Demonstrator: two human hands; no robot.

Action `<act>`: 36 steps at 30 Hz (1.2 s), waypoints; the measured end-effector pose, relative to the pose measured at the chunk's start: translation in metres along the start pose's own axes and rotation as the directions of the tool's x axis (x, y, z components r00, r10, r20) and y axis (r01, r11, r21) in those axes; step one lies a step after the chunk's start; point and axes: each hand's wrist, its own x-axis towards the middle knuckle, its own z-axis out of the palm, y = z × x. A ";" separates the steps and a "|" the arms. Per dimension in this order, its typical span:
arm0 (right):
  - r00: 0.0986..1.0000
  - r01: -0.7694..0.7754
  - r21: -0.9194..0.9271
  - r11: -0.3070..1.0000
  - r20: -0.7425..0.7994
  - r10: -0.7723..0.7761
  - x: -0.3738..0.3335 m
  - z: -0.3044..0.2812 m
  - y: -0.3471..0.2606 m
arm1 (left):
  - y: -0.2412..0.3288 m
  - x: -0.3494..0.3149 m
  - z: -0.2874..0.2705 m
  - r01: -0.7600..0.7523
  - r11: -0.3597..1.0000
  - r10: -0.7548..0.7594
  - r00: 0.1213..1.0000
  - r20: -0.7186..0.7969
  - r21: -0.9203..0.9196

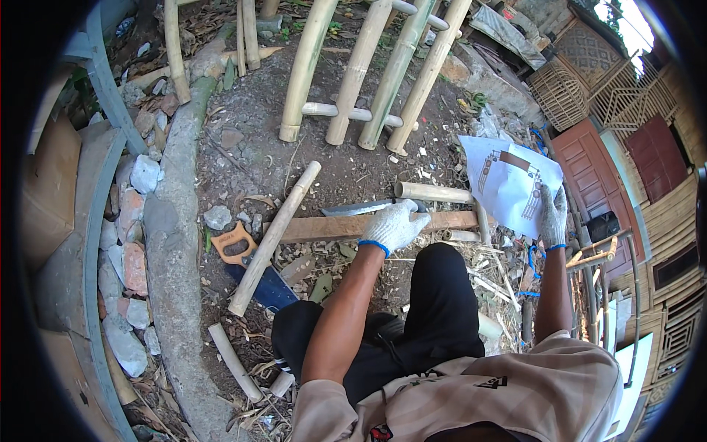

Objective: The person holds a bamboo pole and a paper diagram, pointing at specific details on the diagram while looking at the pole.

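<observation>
My right hand (552, 215), in a white knit glove with a blue cuff, grips the right edge of a white paper sheet (486, 180) with a brown and grey drawing on it. My left hand (396, 225), gloved alike, is over a flat wooden plank (317, 228), its thumb and fingers apart with nothing seen between them. Beside it a knife's grey blade (353, 209) lies along the plank; its handle is hidden. A handsaw with an orange handle (234, 243) rests on the ground, partly covered by a bamboo pole (276, 237) that lies across the plank's left end.
Ahead stands a bamboo frame (346, 88) with several uprights and crosspieces. A short bamboo piece (434, 193) lies beyond my left hand. A curved concrete edge (171, 272) and loose stones (132, 243) run along the left. Woven baskets (557, 85) and a red-brown door (596, 173) are at the right.
</observation>
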 end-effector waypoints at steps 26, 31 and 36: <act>0.967 -0.246 -0.120 0.962 -0.102 0.235 -0.053 -0.018 0.090 | 0.026 -0.033 0.009 0.023 0.951 -0.060 0.992 0.111 0.310; 0.918 -0.237 -0.431 0.871 0.195 0.346 -0.073 0.039 0.080 | 0.031 -0.052 0.005 -0.033 0.898 0.035 0.999 0.004 0.438; 0.845 -0.332 -0.242 0.912 0.353 0.401 -0.081 0.080 0.092 | 0.043 -0.071 -0.002 -0.027 0.859 0.048 0.998 -0.028 0.512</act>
